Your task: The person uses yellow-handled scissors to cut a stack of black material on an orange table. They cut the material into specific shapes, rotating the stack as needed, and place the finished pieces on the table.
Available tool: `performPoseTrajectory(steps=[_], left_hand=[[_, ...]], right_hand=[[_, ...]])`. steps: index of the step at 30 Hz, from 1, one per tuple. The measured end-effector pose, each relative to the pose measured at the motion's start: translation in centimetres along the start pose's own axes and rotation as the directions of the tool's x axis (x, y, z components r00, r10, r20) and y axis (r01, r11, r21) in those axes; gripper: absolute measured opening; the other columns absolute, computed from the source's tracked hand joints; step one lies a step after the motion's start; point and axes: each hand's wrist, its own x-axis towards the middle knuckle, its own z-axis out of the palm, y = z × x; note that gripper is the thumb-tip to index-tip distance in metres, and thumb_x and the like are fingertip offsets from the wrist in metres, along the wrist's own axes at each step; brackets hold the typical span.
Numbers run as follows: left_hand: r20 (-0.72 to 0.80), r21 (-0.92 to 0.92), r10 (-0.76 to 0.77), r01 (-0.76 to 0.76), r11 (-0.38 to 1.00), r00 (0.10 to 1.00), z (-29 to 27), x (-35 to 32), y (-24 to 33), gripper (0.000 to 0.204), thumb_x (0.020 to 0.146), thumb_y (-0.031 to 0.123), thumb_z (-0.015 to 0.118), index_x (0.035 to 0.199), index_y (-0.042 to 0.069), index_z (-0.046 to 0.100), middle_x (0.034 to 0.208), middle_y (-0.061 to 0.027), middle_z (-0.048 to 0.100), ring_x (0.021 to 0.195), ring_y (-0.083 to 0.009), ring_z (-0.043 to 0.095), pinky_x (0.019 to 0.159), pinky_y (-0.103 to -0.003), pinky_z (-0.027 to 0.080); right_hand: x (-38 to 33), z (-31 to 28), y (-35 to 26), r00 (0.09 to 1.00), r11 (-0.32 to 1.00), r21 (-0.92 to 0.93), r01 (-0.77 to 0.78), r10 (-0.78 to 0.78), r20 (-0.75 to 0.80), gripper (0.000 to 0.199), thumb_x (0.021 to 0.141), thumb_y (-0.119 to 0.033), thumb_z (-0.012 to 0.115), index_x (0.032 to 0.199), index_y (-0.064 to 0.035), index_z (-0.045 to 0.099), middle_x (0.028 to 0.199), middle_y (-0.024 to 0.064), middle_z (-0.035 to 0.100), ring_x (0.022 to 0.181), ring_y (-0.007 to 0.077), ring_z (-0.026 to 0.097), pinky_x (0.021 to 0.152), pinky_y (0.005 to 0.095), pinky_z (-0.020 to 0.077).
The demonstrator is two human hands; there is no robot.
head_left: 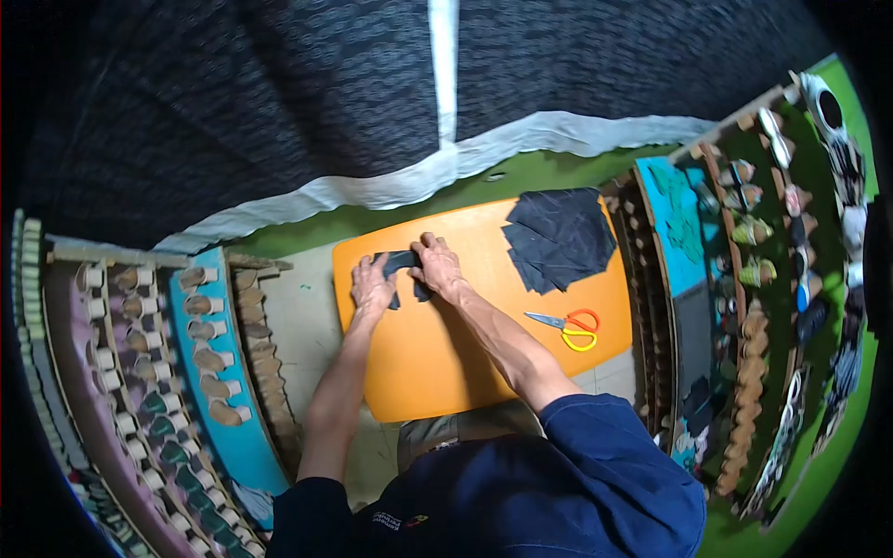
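Note:
On the orange table, a small dark piece of cloth lies bent between my hands, with ends hanging toward me. My left hand has its fingers curled over the cloth's left side. At the right side, my right hand grips it with bent fingers; the fingertips are partly hidden. To the right lies a spread pile of dark cut cloth pieces. Nearer to me, scissors with one red and one yellow handle rest on the tabletop, blades pointing left.
Racks of shoe lasts stand on the left. On the right, shelves hold shoes and more lasts, beside a turquoise board. A black curtain with a white lower edge hangs beyond the table. Pale floor tiles show beside it.

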Motion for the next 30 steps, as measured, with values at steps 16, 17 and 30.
performPoseTrajectory(steps=[16, 17, 30], left_hand=[[-0.084, -0.283, 0.458, -0.462, 0.841, 0.885, 6.0, -1.4, 16.2, 0.052, 0.085, 0.033, 0.074, 0.128, 0.005, 0.065, 0.146, -0.0224, 0.051, 0.141, -0.0371, 0.041, 0.119, -0.048, 0.03], [-0.075, -0.324, 0.495, -0.491, 0.809, 0.866, 6.7, -0.9, 18.3, 0.047, 0.087, 0.032, 0.073, 0.125, 0.005, 0.066, 0.144, -0.0223, 0.053, 0.14, -0.0378, 0.043, 0.118, -0.046, 0.033], [-0.063, -0.096, 0.446, -0.45, 0.888, 0.893, 11.0, 0.6, 39.0, 0.083, 0.078, 0.045, 0.08, 0.145, 0.006, 0.05, 0.153, -0.0235, 0.041, 0.145, -0.0394, 0.035, 0.12, -0.046, 0.03]], right_hand=[[-29.1, -6.2, 20.9, 0.736, 0.956, 0.046, -0.29, 0.253, -0.628, 0.039, 0.086, -0.031, 0.073, 0.112, -0.0024, 0.068, 0.122, 0.0174, 0.061, 0.114, 0.0368, 0.057, 0.098, 0.0461, 0.0475], [-30.0, -6.3, 22.1, 0.733, 0.956, 0.036, -0.29, 0.247, -0.634, 0.04, 0.086, -0.032, 0.073, 0.113, -0.0028, 0.068, 0.121, 0.0169, 0.061, 0.112, 0.0362, 0.058, 0.097, 0.0457, 0.0482], [-32.5, -8.8, 28.6, 0.898, 0.963, 0.219, -0.161, 0.235, -0.373, 0.029, 0.081, -0.023, 0.077, 0.103, -0.0039, 0.071, 0.106, 0.0113, 0.063, 0.103, 0.0307, 0.06, 0.089, 0.0417, 0.0514]])
